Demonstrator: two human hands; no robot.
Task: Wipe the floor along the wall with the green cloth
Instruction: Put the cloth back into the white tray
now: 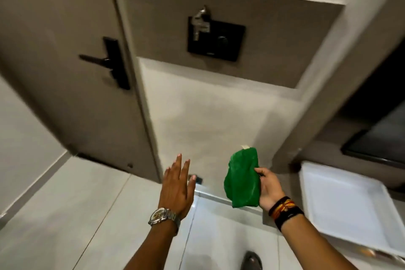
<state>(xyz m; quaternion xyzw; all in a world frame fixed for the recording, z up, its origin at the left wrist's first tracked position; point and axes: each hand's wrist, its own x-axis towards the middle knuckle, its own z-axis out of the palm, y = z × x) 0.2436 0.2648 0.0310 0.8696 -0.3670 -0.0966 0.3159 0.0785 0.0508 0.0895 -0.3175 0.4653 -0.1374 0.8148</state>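
The green cloth (242, 178) is bunched up and held in the air by my right hand (268, 190), whose fingers close on its right edge. My left hand (177, 184) is stretched out flat beside it, fingers apart, holding nothing, with a metal watch on the wrist. Both hands hover above the light tiled floor (72, 210) in front of the white wall (210, 120). Where floor and wall meet lies just behind the hands, partly hidden by them.
A grey door (72, 94) with a black handle (105, 61) stands at the left. A black wall panel (217, 39) with keys hangs above. A white tray-like surface (346, 206) is at the right under a dark screen (377, 140). A small dark object (197, 178) sits on the floor by the door frame. My shoe (252, 261) shows at the bottom.
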